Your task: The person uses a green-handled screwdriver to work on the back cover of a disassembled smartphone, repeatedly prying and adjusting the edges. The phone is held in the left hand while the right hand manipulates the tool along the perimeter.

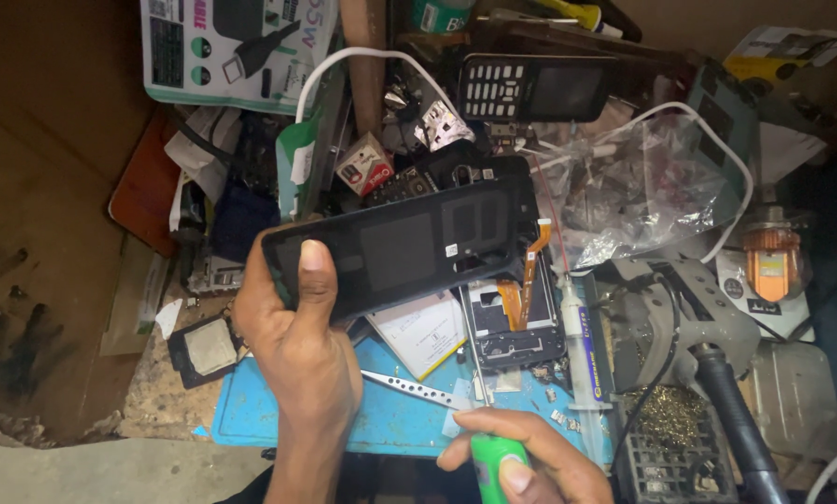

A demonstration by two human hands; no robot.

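Clearly, left hand (302, 336) fingers (314, 275) wrap the black phone panel (404, 247).

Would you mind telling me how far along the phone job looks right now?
Done: the dark phone panel is lifted clear of the bench, its orange flex cable hanging loose. In hand: the left hand grips the panel, and the right hand holds a green-handled screwdriver. Left: the open phone frame lies unassembled on the blue mat, with small loose parts beside it.
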